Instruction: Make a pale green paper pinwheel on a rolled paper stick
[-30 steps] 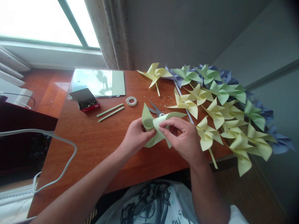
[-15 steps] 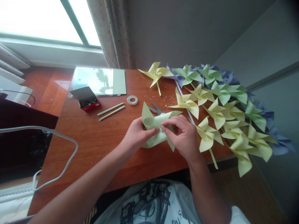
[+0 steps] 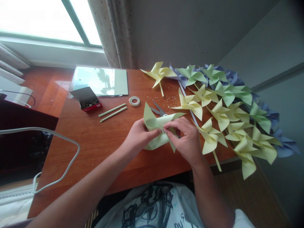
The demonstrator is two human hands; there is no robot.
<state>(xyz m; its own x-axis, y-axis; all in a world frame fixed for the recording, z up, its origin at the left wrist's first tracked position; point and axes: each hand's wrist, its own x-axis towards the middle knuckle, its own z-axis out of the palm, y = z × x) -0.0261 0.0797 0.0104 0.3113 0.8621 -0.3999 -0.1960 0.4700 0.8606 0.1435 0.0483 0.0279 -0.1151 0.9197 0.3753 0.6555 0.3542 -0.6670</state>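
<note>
A pale green paper pinwheel (image 3: 152, 139) is held above the table between both hands. My left hand (image 3: 140, 134) is closed on its left side, the thumb pressed near the centre. With thumb and index finger, my right hand (image 3: 184, 137) pinches at the middle of the pinwheel; whether a small pin sits between those fingertips I cannot tell. One blade points up at the left and another stretches to the right. Just behind the pinwheel lie scissors (image 3: 159, 109), their blades spread and their handles partly hidden by paper and fingers.
Two pale green paper sticks (image 3: 113, 114), a tape roll (image 3: 134, 101) and an open red box (image 3: 90, 105) of small pieces lie left. Behind them is a glossy packet of paper (image 3: 95, 80). Many yellow, green and purple pinwheels (image 3: 219, 115) cover the table's right side. A white cable (image 3: 77, 152) hangs left.
Both hands keep their hold on the pinwheel and have barely moved. The pinwheel's lower right tip has shifted slightly. Everything else on the table lies as before.
</note>
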